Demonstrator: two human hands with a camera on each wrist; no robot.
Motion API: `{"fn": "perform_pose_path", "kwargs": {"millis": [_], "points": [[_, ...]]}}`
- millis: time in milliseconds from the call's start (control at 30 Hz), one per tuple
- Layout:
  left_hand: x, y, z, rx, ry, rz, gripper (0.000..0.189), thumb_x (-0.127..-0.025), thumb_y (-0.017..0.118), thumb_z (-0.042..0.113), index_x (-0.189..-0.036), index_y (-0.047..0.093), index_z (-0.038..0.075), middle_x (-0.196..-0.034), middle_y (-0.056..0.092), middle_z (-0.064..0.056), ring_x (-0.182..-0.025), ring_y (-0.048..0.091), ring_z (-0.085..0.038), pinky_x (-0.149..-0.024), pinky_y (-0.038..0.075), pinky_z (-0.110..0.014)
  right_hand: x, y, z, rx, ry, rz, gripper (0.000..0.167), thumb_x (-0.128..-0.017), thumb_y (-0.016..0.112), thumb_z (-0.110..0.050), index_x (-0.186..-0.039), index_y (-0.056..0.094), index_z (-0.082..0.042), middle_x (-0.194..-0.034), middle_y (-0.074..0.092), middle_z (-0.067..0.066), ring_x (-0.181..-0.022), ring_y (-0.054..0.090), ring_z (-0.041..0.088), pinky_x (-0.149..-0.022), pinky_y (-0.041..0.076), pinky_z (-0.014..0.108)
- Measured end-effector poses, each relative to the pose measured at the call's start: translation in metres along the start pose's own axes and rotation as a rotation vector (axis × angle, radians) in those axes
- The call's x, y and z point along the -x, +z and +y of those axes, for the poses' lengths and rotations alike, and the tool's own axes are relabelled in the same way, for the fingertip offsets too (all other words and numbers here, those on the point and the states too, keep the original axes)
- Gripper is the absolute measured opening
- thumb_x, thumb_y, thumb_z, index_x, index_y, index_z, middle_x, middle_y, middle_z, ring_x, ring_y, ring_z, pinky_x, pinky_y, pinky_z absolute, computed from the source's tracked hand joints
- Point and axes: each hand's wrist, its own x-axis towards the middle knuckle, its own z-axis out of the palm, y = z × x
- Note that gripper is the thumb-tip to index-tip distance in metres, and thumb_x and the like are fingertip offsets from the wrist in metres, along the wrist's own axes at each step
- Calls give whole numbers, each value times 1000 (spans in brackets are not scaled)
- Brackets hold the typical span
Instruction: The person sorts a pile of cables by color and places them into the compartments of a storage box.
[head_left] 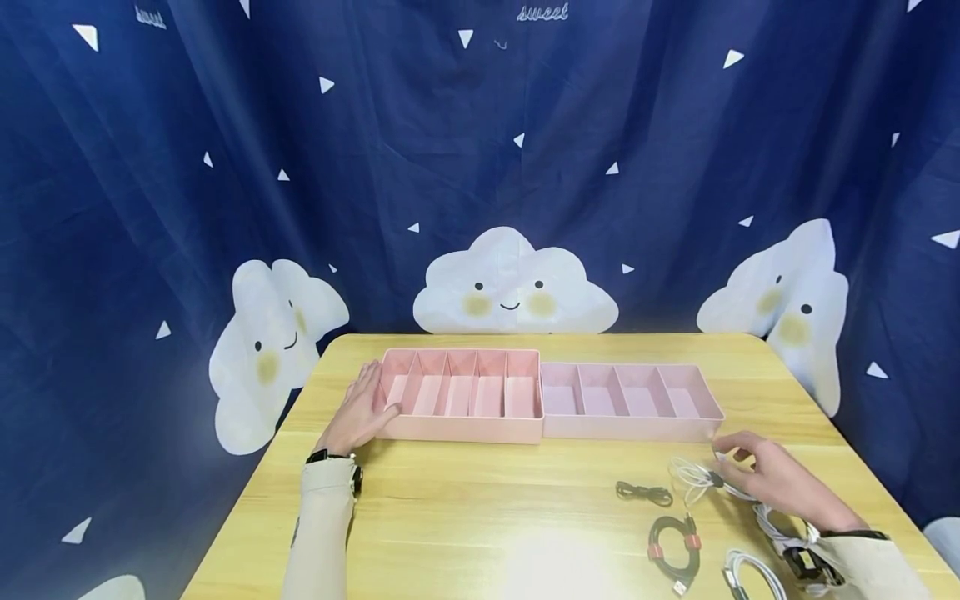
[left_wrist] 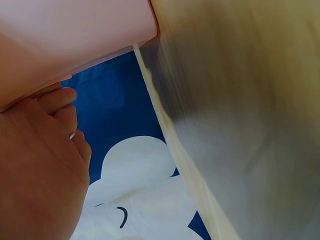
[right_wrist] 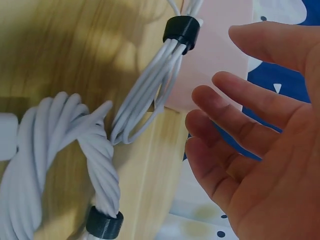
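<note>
At the left end of a pink divided organizer box (head_left: 465, 429), my left hand (head_left: 360, 417) rests with its fingers along the side wall and its thumb over the front corner. The left wrist view has that hand (left_wrist: 42, 165) close against the pink wall. My right hand (head_left: 780, 479) hovers over the cables at the right, fingers loosely bent, thumb apart, nothing between them. Beside its fingertips in the right wrist view lies a thin white cable bundle (right_wrist: 150, 92) with a black strap. A thicker twisted white cable (right_wrist: 45, 130) is coiled nearby.
A paler pink organizer box (head_left: 630, 428) with four compartments adjoins the first on the right. Toward the front right lie a small black cable (head_left: 643, 493), a dark coiled cable with red ties (head_left: 657, 546) and a white cable (head_left: 759, 563). A blue curtain (head_left: 375, 167) hangs behind the wooden table (head_left: 450, 500).
</note>
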Motion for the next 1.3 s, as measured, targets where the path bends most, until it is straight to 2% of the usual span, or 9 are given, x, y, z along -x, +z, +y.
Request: {"fn": "perform_pose_path", "kwargs": {"millis": [200, 467, 767, 833, 933, 1000, 1067, 1200, 1300], "points": [[-1, 1, -2, -4, 4, 5, 96, -97, 64, 42, -163, 13, -6, -172, 14, -26, -161, 8, -44, -129, 11, -65, -1, 4, 3, 15, 13, -34, 36, -92, 78, -22, -118, 71, 2, -118, 72, 18, -95, 63, 23, -68, 50, 24], [1, 2, -3, -12, 9, 11, 98, -97, 61, 49, -163, 14, -6, -172, 15, -27, -161, 9, -44, -128, 13, -67, -1, 7, 6, 7, 27, -91, 39, -94, 76, -24, -121, 70, 3, -118, 71, 16, -93, 59, 12, -67, 49, 23], [0, 2, -3, -19, 11, 13, 98, -97, 61, 48, -163, 14, -7, -172, 15, -26, -161, 9, -44, -128, 13, -66, 1, 6, 7, 7, -37, -140, 18, -94, 75, -22, -107, 76, -10, -110, 73, 7, -90, 60, 4, -70, 52, 25], [0, 3, -3, -21, 9, 12, 98, -97, 62, 47, -163, 13, -7, -172, 15, -26, -161, 9, -44, -128, 13, -66, 1, 6, 7, 13, -35, -157, 17, -94, 74, -23, -107, 76, -11, -111, 73, 7, -93, 64, 10, -73, 54, 25], [0, 3, -3, -20, 10, 11, 98, -97, 63, 45, -163, 13, -7, -171, 16, -27, -161, 9, -44, -128, 13, -66, 1, 4, 7, 14, -43, -195, 17, -94, 74, -20, -108, 76, -10, -117, 73, 14, -108, 69, 32, -79, 55, 26], [0, 3, -3, -19, 10, 15, 98, -97, 63, 45, -163, 14, -7, -171, 16, -27, -161, 10, -44, -128, 14, -66, 1, 3, 7, 13, -49, -217, 18, -92, 75, -17, -109, 76, -10, -121, 72, 18, -116, 65, 48, -83, 55, 24], [0, 3, -3, -16, 10, 13, 98, -97, 63, 45, -163, 14, -7, -171, 15, -27, -161, 10, -44, -128, 13, -66, 0, 3, 8, 15, -65, -233, 20, -90, 75, -16, -109, 75, -9, -123, 72, 21, -120, 61, 56, -85, 54, 22], [0, 3, -3, -23, 6, 11, 98, -97, 62, 47, -163, 14, -7, -172, 15, -27, -161, 10, -45, -128, 13, -66, 0, 2, 11, 19, -81, -240, 20, -90, 76, -17, -109, 76, -11, -120, 73, 19, -115, 69, 30, -84, 52, 18], [-1, 3, -3, -24, -2, 9, 98, -97, 62, 48, -163, 14, -7, -172, 14, -26, -161, 9, -45, -128, 12, -66, 0, 1, 14, 2, -91, -253, 19, -92, 76, -19, -109, 76, -11, -117, 73, 15, -107, 65, 6, -82, 53, 20]]}}
